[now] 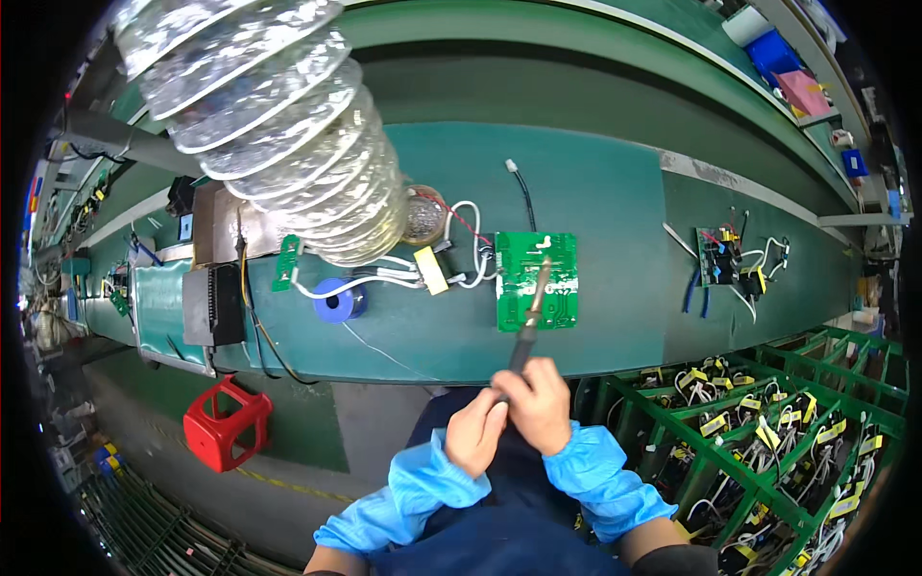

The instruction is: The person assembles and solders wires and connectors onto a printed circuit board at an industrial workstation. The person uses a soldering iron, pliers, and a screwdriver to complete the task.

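My right hand [540, 405] is closed around the dark handle of a soldering iron [523, 348]. Pressed close beside it, my left hand [475, 434] is closed at the handle's lower end. The iron points away from me, its metal tip over a green circuit board [514, 309]; whether tip and board touch, I cannot tell. The board lies solder side up on the green bench. From its left edge run white and red wires to a yellow-labelled part [432, 270] and a small green board [285, 264].
A clear ribbed duct [317, 163] hangs over the bench at left. Beneath it lie a blue solder spool [336, 305] and a black box [213, 305]. Another wired board [715, 257] lies right. Green racks of wired assemblies [740, 432] stand lower right; a red stool [226, 422] stands lower left.
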A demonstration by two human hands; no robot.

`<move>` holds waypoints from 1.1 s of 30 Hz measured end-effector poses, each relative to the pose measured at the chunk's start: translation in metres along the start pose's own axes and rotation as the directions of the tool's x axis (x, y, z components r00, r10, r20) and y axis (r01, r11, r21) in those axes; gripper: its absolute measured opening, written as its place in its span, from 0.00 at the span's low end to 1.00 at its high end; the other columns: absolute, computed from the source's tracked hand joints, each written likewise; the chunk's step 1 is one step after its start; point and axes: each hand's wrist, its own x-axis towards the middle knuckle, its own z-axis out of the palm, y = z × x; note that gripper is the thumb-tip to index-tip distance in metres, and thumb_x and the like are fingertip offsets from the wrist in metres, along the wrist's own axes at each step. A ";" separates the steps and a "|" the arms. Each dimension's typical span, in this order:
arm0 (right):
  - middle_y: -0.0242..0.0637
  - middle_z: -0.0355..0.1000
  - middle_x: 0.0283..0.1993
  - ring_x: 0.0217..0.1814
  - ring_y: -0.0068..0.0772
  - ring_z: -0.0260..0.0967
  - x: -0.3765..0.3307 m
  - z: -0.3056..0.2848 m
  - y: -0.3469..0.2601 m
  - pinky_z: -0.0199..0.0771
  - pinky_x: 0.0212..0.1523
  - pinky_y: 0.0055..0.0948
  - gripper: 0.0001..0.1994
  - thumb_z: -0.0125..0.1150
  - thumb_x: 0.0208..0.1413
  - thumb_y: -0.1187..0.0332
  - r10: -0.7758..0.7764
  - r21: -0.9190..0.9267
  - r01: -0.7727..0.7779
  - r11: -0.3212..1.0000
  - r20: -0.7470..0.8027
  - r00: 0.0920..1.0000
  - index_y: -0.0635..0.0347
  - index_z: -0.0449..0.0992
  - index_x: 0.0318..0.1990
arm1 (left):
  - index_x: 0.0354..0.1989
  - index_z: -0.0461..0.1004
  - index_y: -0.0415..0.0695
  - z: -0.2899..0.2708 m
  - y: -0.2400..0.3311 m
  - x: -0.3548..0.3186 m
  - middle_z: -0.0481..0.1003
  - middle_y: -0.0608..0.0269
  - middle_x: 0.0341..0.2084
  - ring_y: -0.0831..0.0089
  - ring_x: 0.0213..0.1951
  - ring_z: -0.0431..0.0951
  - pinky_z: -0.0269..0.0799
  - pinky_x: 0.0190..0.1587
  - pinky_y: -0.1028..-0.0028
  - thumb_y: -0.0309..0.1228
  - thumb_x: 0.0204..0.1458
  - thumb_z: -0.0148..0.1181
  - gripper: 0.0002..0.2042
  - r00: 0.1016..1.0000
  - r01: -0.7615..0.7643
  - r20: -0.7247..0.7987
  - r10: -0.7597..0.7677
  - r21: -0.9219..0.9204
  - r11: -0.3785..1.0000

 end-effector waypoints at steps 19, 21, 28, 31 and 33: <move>0.43 0.68 0.30 0.30 0.41 0.67 0.003 -0.031 0.058 0.69 0.32 0.32 0.20 0.62 0.35 0.76 0.084 0.219 -0.062 0.974 -0.093 0.992 0.66 0.70 0.42 | 0.32 0.71 0.42 -0.035 -0.087 0.045 0.70 0.61 0.28 0.67 0.29 0.70 0.67 0.34 0.72 0.25 0.35 0.61 0.12 0.828 -0.542 0.324 0.457 0.668 0.509; 0.40 0.71 0.29 0.28 0.40 0.68 0.001 -0.030 0.063 0.69 0.31 0.31 0.17 0.58 0.40 0.76 0.086 0.193 -0.069 0.979 -0.078 0.993 0.67 0.69 0.42 | 0.33 0.71 0.42 -0.033 -0.076 0.045 0.70 0.61 0.29 0.67 0.31 0.70 0.66 0.36 0.71 0.26 0.34 0.62 0.14 0.849 -0.520 0.330 0.412 0.663 0.540; 0.41 0.72 0.30 0.29 0.40 0.68 0.003 -0.027 0.065 0.69 0.32 0.31 0.16 0.57 0.42 0.76 0.105 0.203 -0.096 0.975 -0.035 0.994 0.67 0.69 0.43 | 0.32 0.71 0.45 -0.019 -0.090 0.055 0.69 0.64 0.32 0.66 0.36 0.69 0.63 0.40 0.66 0.26 0.32 0.58 0.14 0.793 -0.517 0.321 0.518 0.804 0.294; 0.42 0.72 0.32 0.30 0.40 0.68 0.006 -0.025 0.061 0.69 0.32 0.31 0.16 0.57 0.43 0.76 0.122 0.212 -0.107 0.971 -0.057 0.991 0.67 0.69 0.43 | 0.33 0.71 0.45 -0.028 -0.094 0.053 0.69 0.64 0.32 0.69 0.34 0.69 0.63 0.40 0.69 0.28 0.36 0.52 0.12 0.758 -0.581 0.410 0.507 0.779 0.238; 0.43 0.71 0.30 0.27 0.40 0.67 0.009 -0.022 0.057 0.69 0.29 0.33 0.21 0.61 0.37 0.78 0.142 0.264 -0.103 0.959 -0.135 0.981 0.67 0.70 0.44 | 0.30 0.72 0.44 -0.033 -0.101 0.051 0.70 0.65 0.30 0.70 0.31 0.69 0.63 0.38 0.70 0.29 0.35 0.52 0.11 0.722 -0.641 0.456 0.521 0.723 0.257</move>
